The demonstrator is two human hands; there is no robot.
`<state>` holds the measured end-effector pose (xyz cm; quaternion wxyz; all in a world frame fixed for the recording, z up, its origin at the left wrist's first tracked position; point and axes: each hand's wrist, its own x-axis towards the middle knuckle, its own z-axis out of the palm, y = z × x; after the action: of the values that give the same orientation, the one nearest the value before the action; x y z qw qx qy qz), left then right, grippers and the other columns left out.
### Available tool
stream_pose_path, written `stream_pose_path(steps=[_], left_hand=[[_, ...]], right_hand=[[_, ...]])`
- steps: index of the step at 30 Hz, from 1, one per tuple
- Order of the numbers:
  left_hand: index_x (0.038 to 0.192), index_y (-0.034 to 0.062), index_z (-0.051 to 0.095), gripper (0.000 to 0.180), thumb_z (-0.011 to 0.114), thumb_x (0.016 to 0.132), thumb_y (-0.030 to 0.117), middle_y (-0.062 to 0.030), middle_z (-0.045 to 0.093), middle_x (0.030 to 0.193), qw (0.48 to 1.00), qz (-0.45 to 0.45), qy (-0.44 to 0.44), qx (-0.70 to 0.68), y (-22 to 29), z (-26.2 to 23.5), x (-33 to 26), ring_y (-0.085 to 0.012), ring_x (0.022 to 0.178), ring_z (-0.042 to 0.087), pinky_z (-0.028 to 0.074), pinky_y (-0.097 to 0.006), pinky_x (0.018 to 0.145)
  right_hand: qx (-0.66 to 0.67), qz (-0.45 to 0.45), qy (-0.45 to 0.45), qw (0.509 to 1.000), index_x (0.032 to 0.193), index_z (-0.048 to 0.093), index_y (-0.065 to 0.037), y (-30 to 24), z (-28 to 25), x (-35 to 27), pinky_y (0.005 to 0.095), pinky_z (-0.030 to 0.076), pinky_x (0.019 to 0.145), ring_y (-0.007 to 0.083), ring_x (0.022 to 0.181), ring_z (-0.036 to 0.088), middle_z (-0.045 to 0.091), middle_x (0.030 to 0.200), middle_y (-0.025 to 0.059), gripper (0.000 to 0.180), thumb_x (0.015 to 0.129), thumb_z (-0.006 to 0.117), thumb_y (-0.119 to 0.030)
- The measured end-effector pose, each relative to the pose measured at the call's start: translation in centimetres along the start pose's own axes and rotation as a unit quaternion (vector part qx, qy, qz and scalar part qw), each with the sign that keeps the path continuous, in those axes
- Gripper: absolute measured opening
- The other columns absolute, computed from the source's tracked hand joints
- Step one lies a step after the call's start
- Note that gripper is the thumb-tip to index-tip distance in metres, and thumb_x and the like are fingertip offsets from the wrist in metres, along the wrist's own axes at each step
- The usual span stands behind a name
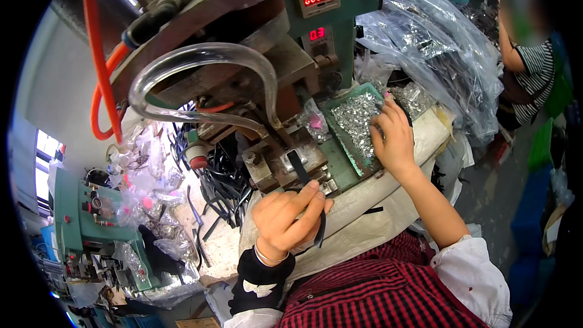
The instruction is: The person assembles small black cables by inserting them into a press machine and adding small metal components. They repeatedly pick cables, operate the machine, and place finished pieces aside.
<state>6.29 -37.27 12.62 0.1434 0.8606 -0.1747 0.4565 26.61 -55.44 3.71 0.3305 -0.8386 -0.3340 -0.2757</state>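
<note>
My left hand pinches a narrow black strap between thumb and fingers. The strap's far end lies on the small metal die of a press, and its tail hangs below my fingers. Over a green tray, my right hand rests with curved fingers, thumb apart from them. Many small shiny metal pieces fill the tray, and my fingertips touch its right side. Whether a piece sits under those fingertips cannot be made out.
The green press with lit red displays towers ahead, a clear hose looping from it. A red button and a heap of black straps lie left. Plastic bags pile up behind the tray. Another person is at far right.
</note>
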Motion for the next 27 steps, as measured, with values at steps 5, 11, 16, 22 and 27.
stream_pose_path(steps=[5, 11, 16, 22, 27], left_hand=[[0.096, 0.0063, 0.07, 0.028, 0.084, 0.072, 0.005, -0.0114, 0.075, 0.093, 1.0, -0.008, 0.018, 0.006, -0.1, 0.7, -0.7, -0.018, 0.054, 0.061, 0.044, -0.028, 0.047], [0.097, 0.0049, 0.072, 0.029, 0.083, 0.071, 0.0, -0.0133, 0.076, 0.102, 0.998, -0.043, 0.035, 0.003, 0.3, 0.6, -1.2, -0.0191, 0.058, 0.063, 0.046, -0.029, 0.05], [0.102, 0.0051, 0.073, 0.029, 0.078, 0.074, 0.004, -0.0138, 0.074, 0.113, 0.99, -0.136, 0.007, 0.029, 2.9, -2.8, -4.5, -0.0158, 0.07, 0.066, 0.05, -0.026, 0.061], [0.092, 0.0028, 0.072, 0.014, 0.072, 0.079, -0.003, -0.0107, 0.072, 0.096, 0.89, -0.329, 0.031, 0.313, -1.2, -12.5, -6.4, -0.0287, 0.087, 0.066, 0.05, -0.035, 0.078], [0.081, 0.0024, 0.072, 0.012, 0.07, 0.069, 0.003, -0.0114, 0.061, 0.092, 0.802, -0.371, -0.234, 0.405, -6.4, -13.9, -14.0, -0.0335, 0.095, 0.056, 0.046, -0.043, 0.08]], right_hand=[[0.027, 0.031, -0.034, 0.999, 0.09, 0.066, -0.008, 0.1, 0.8, 0.9, 0.0467, 0.049, 0.088, 0.0345, 0.116, 0.058, 0.064, 0.113, 0.0126, 0.012, 0.079, 0.071, -0.01], [-0.004, -0.14, -0.108, 0.984, 0.093, 0.061, -0.003, -1.6, 3.6, 1.8, 0.0437, 0.051, 0.076, 0.0304, 0.123, 0.055, 0.064, 0.119, 0.0121, 0.019, 0.074, 0.064, -0.003], [0.117, -0.009, -0.018, 0.993, 0.098, 0.068, -0.003, -0.8, 2.2, 1.2, 0.0408, 0.051, 0.075, 0.0338, 0.086, 0.065, 0.068, 0.092, 0.0151, 0.013, 0.085, 0.068, -0.001], [0.153, 0.138, -0.09, 0.974, 0.095, 0.071, -0.001, -1.3, 0.9, 2.0, 0.0353, 0.052, 0.073, 0.0271, 0.078, 0.068, 0.071, 0.085, 0.0136, 0.012, 0.085, 0.073, -0.006], [0.094, 0.052, -0.077, 0.991, 0.1, 0.067, -0.002, -2.3, 1.2, 2.4, 0.0431, 0.051, 0.075, 0.035, 0.084, 0.067, 0.07, 0.089, 0.0158, 0.014, 0.086, 0.068, -0.005]])
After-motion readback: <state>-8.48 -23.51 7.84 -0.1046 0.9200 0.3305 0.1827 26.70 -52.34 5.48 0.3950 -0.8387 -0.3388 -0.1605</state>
